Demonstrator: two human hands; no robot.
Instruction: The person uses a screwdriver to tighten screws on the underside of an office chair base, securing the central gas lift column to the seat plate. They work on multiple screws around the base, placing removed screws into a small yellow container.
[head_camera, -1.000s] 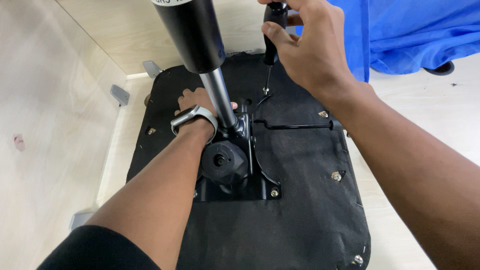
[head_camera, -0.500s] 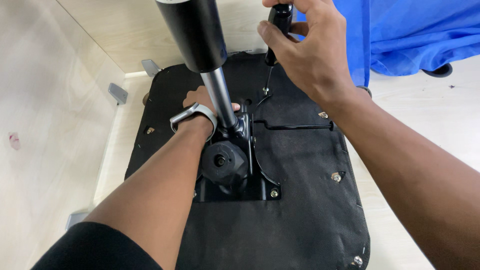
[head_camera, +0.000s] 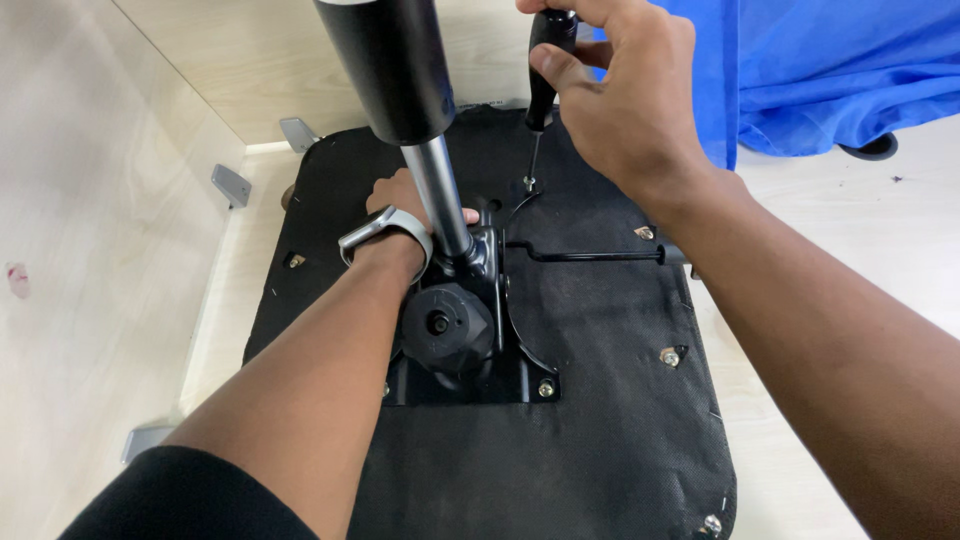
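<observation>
Right hand (head_camera: 625, 110) clenched on black screwdriver (head_camera: 543, 70), held upright, tip on a screw (head_camera: 528, 184) in the chair seat underside (head_camera: 600, 400). Left hand (head_camera: 405, 205) rests flat on the seat behind the gas-lift column (head_camera: 400, 90) — fingers mostly hidden, grip cannot be told. Column and tilt mechanism (head_camera: 455, 320) stand between the hands. Pale wood panel (head_camera: 90, 250) with metal brackets (head_camera: 230, 185) close on the left; blue cloth (head_camera: 830, 70) upper right — open floor only to the right.
</observation>
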